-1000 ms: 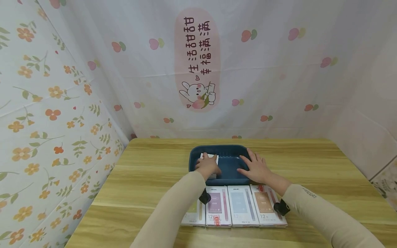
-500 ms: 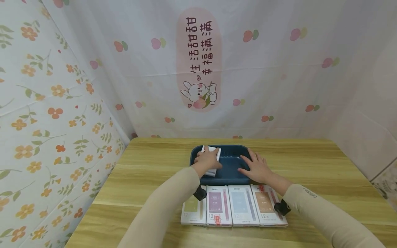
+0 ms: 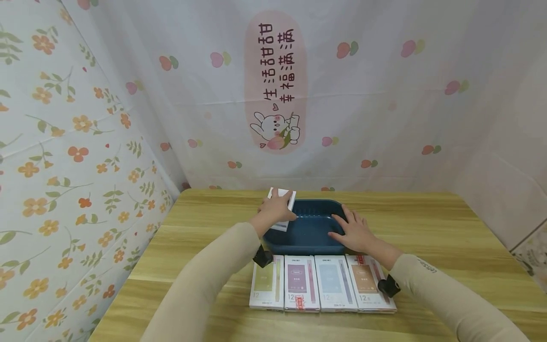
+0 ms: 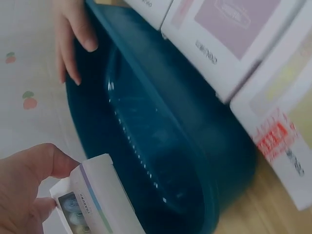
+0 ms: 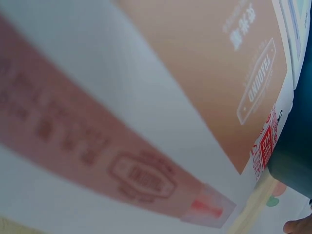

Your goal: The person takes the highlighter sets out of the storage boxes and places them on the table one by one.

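My left hand (image 3: 273, 211) grips a small white box (image 3: 279, 227) over the left end of a dark blue plastic basket (image 3: 307, 249). In the left wrist view the thumb and fingers pinch the box (image 4: 109, 195), which shows coloured stripes and a small picture on one end. My right hand (image 3: 356, 235) lies over the basket's right rim, fingers spread and reaching inside. Its fingertips show at the top of the left wrist view. Apart from the hands, bare floor shows inside the basket (image 4: 180, 117).
A row of flat white pen boxes lies in front of the basket: a green one (image 3: 263, 280), a purple one (image 3: 300, 283), a pale blue one (image 3: 328, 280) and a brown one (image 3: 363, 279). The wooden table (image 3: 205, 223) ends at a patterned curtain (image 3: 363, 118) behind.
My left hand has lifted the white box from inside the basket and moved it up and left, over the basket's left rim. The right hand stays on the right rim.
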The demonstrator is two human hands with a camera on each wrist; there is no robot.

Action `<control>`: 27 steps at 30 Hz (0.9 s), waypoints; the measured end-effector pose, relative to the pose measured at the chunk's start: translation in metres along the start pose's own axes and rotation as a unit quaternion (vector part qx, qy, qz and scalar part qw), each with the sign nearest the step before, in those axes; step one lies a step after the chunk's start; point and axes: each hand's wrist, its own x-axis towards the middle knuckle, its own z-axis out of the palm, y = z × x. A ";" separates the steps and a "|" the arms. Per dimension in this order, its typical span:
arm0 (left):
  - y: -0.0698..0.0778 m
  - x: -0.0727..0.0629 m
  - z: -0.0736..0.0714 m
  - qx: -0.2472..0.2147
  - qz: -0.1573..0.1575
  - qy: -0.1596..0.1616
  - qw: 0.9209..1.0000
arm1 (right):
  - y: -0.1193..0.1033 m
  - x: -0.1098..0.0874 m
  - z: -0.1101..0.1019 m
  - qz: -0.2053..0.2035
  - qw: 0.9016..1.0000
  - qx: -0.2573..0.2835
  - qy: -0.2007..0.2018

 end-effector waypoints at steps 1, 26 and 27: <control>-0.002 -0.001 -0.002 -0.001 -0.001 0.000 1.000 | 0.000 0.000 0.000 -0.001 1.000 0.000 0.000; -0.085 -0.027 -0.026 -0.017 -0.013 0.005 1.000 | 0.003 0.002 0.003 0.001 1.000 -0.002 0.000; -0.090 -0.028 -0.025 -0.015 -0.013 0.005 1.000 | 0.003 0.002 0.004 0.000 1.000 -0.004 0.000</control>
